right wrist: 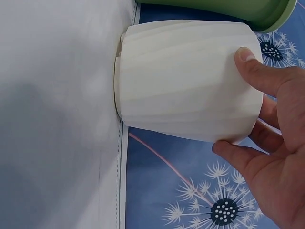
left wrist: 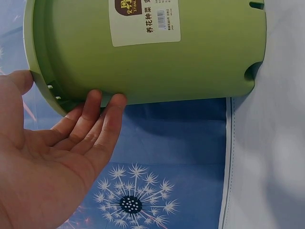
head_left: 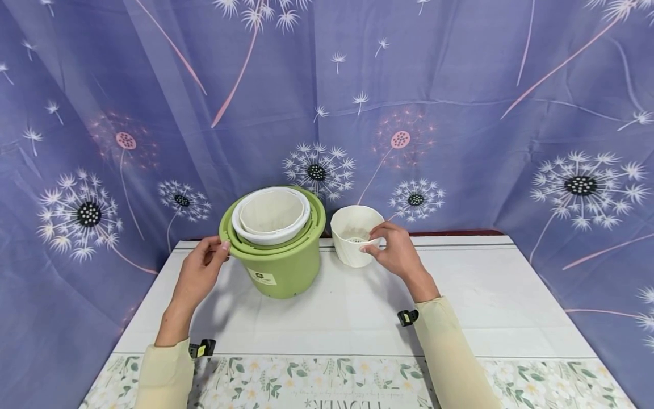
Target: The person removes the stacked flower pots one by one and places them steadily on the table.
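A large green flowerpot [head_left: 293, 267] with a paper label [left wrist: 145, 21] stands on the table at centre left. Nested inside it are another green pot, a pot with a white rim [head_left: 238, 225] and a cream pot [head_left: 273, 209]. My left hand [head_left: 200, 272] grips the big pot's left rim, thumb at the lip and fingers below it against the side. To the right stands a small off-white flowerpot [right wrist: 186, 81] with faint slanting ridges. My right hand [head_left: 401, 253] holds it by the rim, the thumb pressing on its outer wall.
The table carries a white cloth [head_left: 485, 295] with a floral printed strip [head_left: 286, 378] along the front. A purple dandelion-print curtain [head_left: 460, 130] hangs close behind the pots and along both sides.
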`<state>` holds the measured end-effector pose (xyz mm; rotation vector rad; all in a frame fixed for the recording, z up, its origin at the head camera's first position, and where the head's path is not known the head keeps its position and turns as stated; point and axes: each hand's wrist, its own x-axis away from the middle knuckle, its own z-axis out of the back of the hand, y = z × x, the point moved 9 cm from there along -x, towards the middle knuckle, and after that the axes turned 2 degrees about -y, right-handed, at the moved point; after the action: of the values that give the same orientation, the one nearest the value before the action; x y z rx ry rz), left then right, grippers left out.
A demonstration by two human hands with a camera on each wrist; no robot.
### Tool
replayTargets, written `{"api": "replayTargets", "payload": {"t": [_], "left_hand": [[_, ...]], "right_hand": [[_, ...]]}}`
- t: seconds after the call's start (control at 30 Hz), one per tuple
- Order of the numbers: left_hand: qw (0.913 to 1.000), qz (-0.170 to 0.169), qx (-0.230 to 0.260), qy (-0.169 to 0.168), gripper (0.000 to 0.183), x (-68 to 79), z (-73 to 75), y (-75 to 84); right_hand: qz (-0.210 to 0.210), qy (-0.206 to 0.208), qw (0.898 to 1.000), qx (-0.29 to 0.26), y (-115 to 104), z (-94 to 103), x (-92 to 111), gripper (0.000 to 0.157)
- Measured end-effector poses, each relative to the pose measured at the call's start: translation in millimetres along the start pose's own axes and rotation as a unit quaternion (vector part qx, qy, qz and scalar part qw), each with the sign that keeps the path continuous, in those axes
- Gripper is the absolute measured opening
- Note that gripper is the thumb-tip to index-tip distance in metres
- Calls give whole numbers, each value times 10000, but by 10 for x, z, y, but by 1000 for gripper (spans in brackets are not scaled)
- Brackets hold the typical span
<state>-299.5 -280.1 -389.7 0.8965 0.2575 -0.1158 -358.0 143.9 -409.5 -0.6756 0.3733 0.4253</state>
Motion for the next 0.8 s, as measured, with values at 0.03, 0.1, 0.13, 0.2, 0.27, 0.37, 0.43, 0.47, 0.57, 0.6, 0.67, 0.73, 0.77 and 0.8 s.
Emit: {"api": "replayTargets", "payload": {"t": [0.03, 0.1, 0.13, 0.2, 0.27, 0.37, 0.43, 0.47, 0.57, 0.6, 0.67, 0.73, 0.77, 0.8], "left_hand": [[10000, 5, 7, -8, 56, 2, 0, 2], [10000, 11, 32, -12, 55, 5, 0, 5], [10000, 2, 51, -3, 55, 8, 2, 11], [10000, -19, 68, 13, 54, 13, 5, 19], [10000, -38, 77, 25, 53, 17, 7, 25], [10000, -48, 77, 33, 53, 19, 8, 30], [10000, -56, 73, 34, 53, 17, 9, 29], [9999, -60, 76, 37, 52, 16, 9, 31], [9999, -67, 91, 36, 52, 16, 7, 31], [9999, -71, 99, 33, 52, 16, 6, 30], [9999, -70, 106, 29, 53, 16, 2, 23], [9999, -92, 103, 24, 54, 10, -3, 9], [9999, -101, 101, 24, 54, 6, -5, 3], [9999, -109, 98, 23, 55, 1, -7, -6]], "right_hand": [[25, 17, 10000, 5, -3, 3, 0, 27], [57, 37, 10000, 21, -7, 6, 1, 27], [64, 36, 10000, 30, -7, 7, 3, 27], [81, 23, 10000, 37, -10, 5, 4, 27], [96, 3, 9999, 33, -10, 0, 6, 27], [136, -22, 9999, 18, -15, -7, 8, 27], [173, -21, 9998, 13, -19, -8, 10, 27], [192, -21, 9998, 12, -22, -7, 11, 26], [259, -15, 9997, 26, -32, -4, 12, 25], [274, -16, 9996, 31, -35, -2, 12, 25], [299, -24, 9995, 43, -40, -3, 14, 25], [311, -29, 9995, 49, -43, -3, 14, 25], [313, -33, 9995, 52, -44, -4, 13, 24], [322, -28, 9995, 64, -44, -6, 12, 24]]}}
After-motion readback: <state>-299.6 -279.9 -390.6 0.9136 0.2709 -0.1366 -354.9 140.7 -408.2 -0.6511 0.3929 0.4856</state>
